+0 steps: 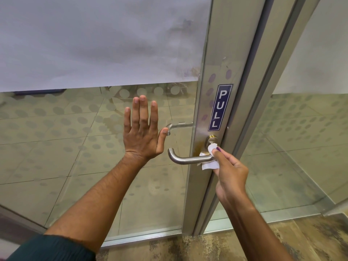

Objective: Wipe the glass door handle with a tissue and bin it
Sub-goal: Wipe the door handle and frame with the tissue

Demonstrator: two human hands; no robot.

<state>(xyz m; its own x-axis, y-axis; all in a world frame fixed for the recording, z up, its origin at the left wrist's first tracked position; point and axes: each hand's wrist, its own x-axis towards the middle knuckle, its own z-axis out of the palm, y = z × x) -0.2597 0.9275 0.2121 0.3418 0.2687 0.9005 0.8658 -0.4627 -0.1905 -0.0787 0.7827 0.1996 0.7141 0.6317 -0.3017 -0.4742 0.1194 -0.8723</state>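
A glass door (pixel 98 166) fills the view, its upper part covered by a frosted grey film (pixel 94 40) and its lower part clear with rows of pale dots, through which a tiled floor (pixel 47 147) shows. The landmark here is the brushed metal stile (pixel 205 91) running down the door's right edge. To the right of the stile stands the door frame (pixel 263 91), then a second glass panel (pixel 301 147). At the foot of the stile lies a mottled brown floor (pixel 244 245). On the stile, at mid height, sits a dark blue PULL sign (pixel 220 107). Just below the sign the lever handle (pixel 188 158) springs from the stile and reaches left, ending in an upturned curve; a second lever (pixel 177 126) shows through the glass above it. Left of the stile, the left hand (pixel 141 132) lies flat against the glass, fingers straight and slightly spread, holding nothing, its thumb near the far lever's tip. A dark green sleeve (pixel 56 249) covers that arm at the lower left. At the stile's lower part the right hand (pixel 230 171) pinches a white tissue (pixel 211 157), fingers curled round it, pressing it on the handle's root where it meets the stile; the tissue shows brownish stains
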